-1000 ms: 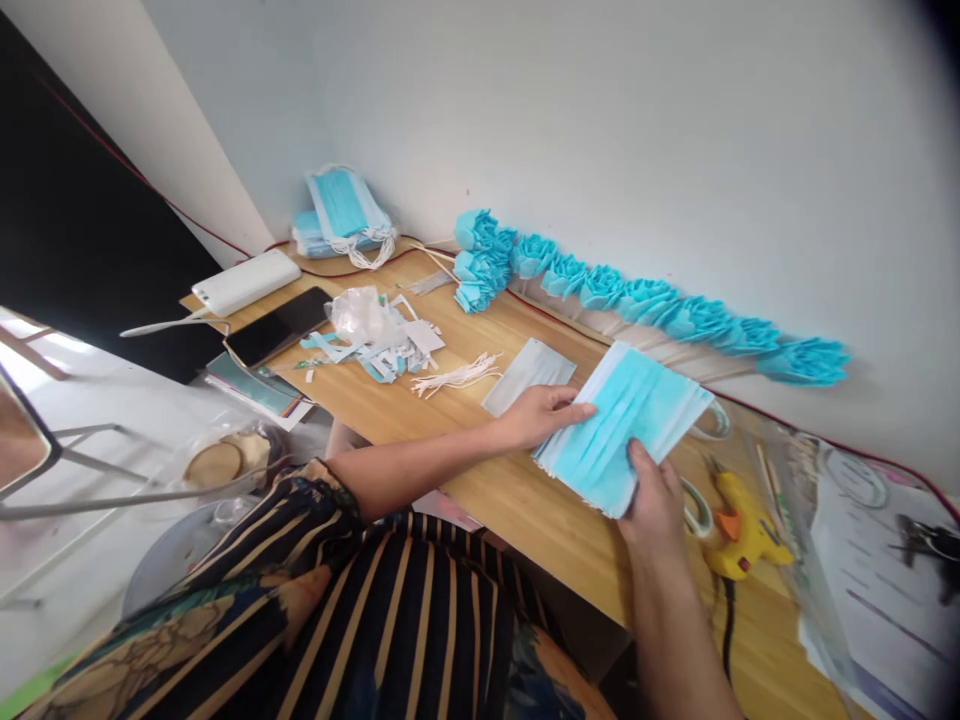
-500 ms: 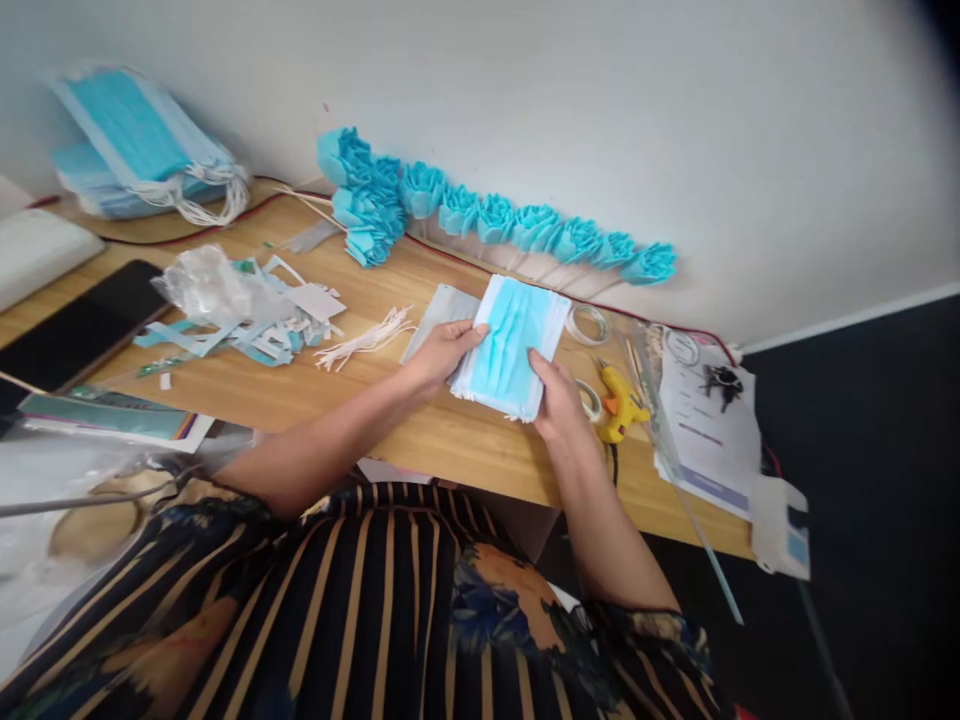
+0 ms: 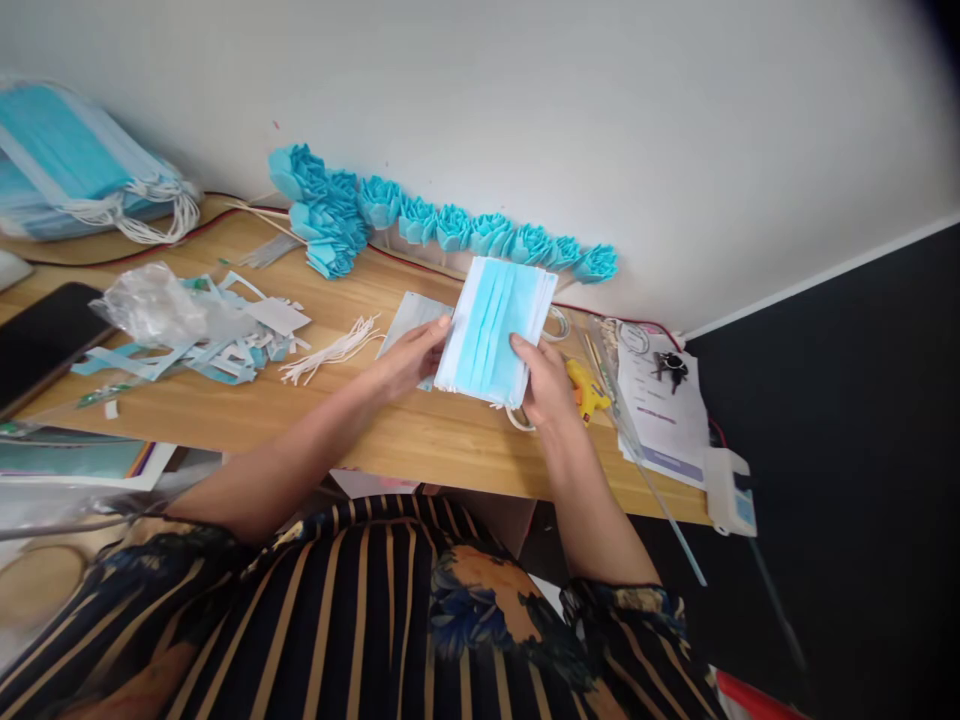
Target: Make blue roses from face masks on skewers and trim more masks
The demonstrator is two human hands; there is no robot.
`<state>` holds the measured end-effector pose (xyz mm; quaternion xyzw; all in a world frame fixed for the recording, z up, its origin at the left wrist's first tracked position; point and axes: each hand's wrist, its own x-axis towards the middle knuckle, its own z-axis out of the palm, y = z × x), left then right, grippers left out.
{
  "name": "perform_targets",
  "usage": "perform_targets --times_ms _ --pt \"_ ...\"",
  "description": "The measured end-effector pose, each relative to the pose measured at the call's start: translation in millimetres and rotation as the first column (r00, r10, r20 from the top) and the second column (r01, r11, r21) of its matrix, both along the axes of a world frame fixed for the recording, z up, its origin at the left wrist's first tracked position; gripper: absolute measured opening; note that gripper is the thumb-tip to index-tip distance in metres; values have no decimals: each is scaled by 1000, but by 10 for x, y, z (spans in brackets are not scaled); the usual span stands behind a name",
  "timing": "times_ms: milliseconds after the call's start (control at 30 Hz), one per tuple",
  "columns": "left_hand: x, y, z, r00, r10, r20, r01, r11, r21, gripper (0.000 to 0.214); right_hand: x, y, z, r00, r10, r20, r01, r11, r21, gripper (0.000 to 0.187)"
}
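Observation:
A stack of blue and white pleated face masks [image 3: 491, 325] is held up over the desk, its blue side towards me. My right hand [image 3: 547, 382] grips the right edge of the stack, thumb on the front and fingers hidden behind. At the left edge, my left hand [image 3: 416, 358] is closed against the stack, thumb along the side, other fingers partly hidden. Below and behind the left hand lies a grey sheet [image 3: 411, 318]. White elastic cords [image 3: 334, 350] lie in a bundle further left.
Blue flowers [image 3: 454, 228] line the wall. Left are more masks [image 3: 67, 140], blue and white scraps [image 3: 169, 360], a plastic bag [image 3: 154, 305] and a black phone [image 3: 49, 340]. Right are a yellow glue gun [image 3: 589, 392], a tape roll [image 3: 556, 323], papers [image 3: 660, 420] and keys [image 3: 671, 368].
The view has shifted, so the desk items appear further left. My left thumb has slid from the front of the masks to their left edge. My right hand keeps its grip.

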<state>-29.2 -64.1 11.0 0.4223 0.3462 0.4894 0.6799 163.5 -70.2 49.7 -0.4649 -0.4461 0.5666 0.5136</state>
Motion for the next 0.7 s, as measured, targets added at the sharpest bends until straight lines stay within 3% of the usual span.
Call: perform_targets --times_ms 100,233,400,567,700 --pt "18 -45 44 985 -166 39 166 986 2 73 -30 -16 -42 1000 17 15 -17 1000 4 42" --pt "22 -30 15 983 8 -182 23 985 172 71 -45 -21 -106 998 18 61 -17 1000 -18 45" --pt "34 -36 -21 911 197 -361 -53 926 373 51 -56 4 -101 994 7 112 -9 1000 16 54" --pt "53 -95 17 839 273 -470 -57 905 423 44 -100 28 -125 988 -23 155 20 1000 21 50" --pt "87 -100 15 811 268 -520 -20 901 433 53 -67 51 -155 974 -90 209 83 996 45 46"
